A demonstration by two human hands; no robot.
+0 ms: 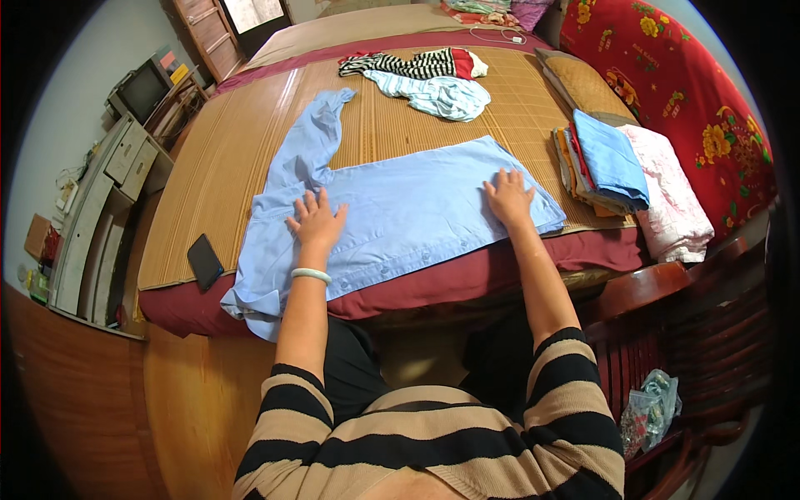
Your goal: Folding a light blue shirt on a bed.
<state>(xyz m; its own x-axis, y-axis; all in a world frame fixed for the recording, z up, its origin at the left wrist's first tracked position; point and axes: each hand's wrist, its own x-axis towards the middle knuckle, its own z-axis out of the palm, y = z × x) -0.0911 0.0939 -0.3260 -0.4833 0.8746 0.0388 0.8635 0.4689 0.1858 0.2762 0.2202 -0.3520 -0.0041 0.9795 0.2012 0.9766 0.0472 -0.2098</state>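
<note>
A light blue buttoned shirt [400,208] lies spread sideways along the near edge of the bed, its collar end at the left and its hem at the right. One sleeve [308,137] stretches away toward the far side. My left hand [317,222] rests flat on the shirt near the shoulder, fingers spread, a pale bangle on that wrist. Toward the hem, my right hand [509,200] also presses flat on the cloth with its fingers apart. The row of buttons runs along the shirt's near side, and part of the collar hangs over the bed's edge.
A black phone [204,261] lies on the bed mat [200,183] at the left. Folded clothes [608,158] are stacked at the right beside a pink-white cloth [667,192]. Striped garments [417,71] lie farther back. A dark wooden chair [700,333] stands at the lower right.
</note>
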